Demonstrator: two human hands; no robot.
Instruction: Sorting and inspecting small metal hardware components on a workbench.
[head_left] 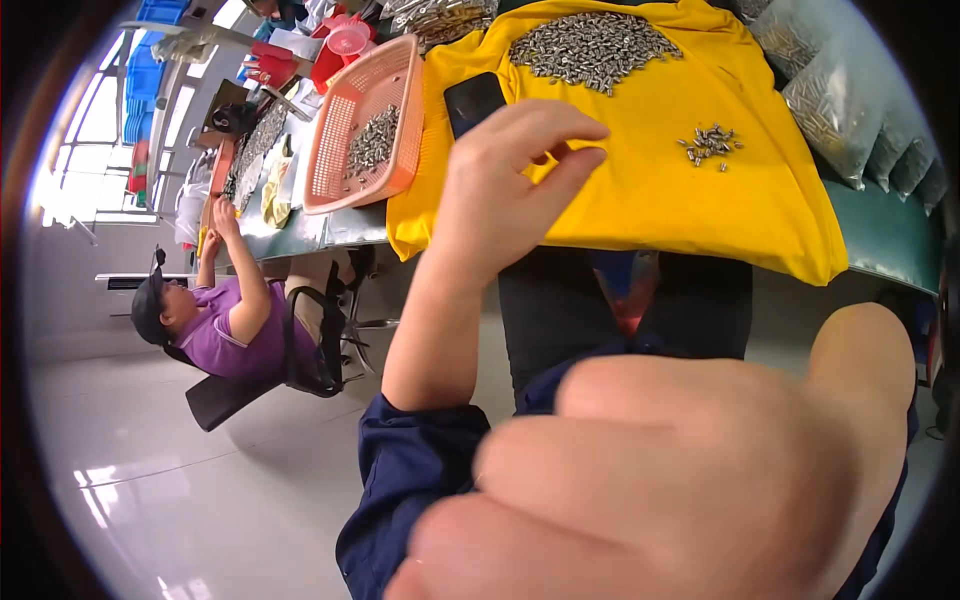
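**Bench stock, head view: hands and small metal parts**

Head view, item by item.

1. My left hand [505,170]: raised over the near edge of the yellow cloth [640,190], thumb and forefinger drawn together in a pinch. Whether a part sits between the tips I cannot tell.
2. My right hand [680,470]: very close to the camera, blurred, fingers curled inward; whether it grips anything I cannot tell.
3. Large heap of metal parts [592,48]: far end of the cloth, well apart from both hands.
4. Small cluster of metal parts [710,143]: on the cloth, to the right of my left hand, not touching it.
5. Dark phone [473,102]: flat on the cloth, just beyond my left hand.
6. Pink basket [340,150]: left of the cloth, holding more parts.
7. Clear bags of parts [850,100]: right side of the bench [885,235].
8. Another person [225,330]: seated further along, at their own work.

Risk, as I judge it: the cloth overhangs the bench edge, so a sleeve dragging it could roll parts onto the floor. A loose pinch could drop a part into my lap.
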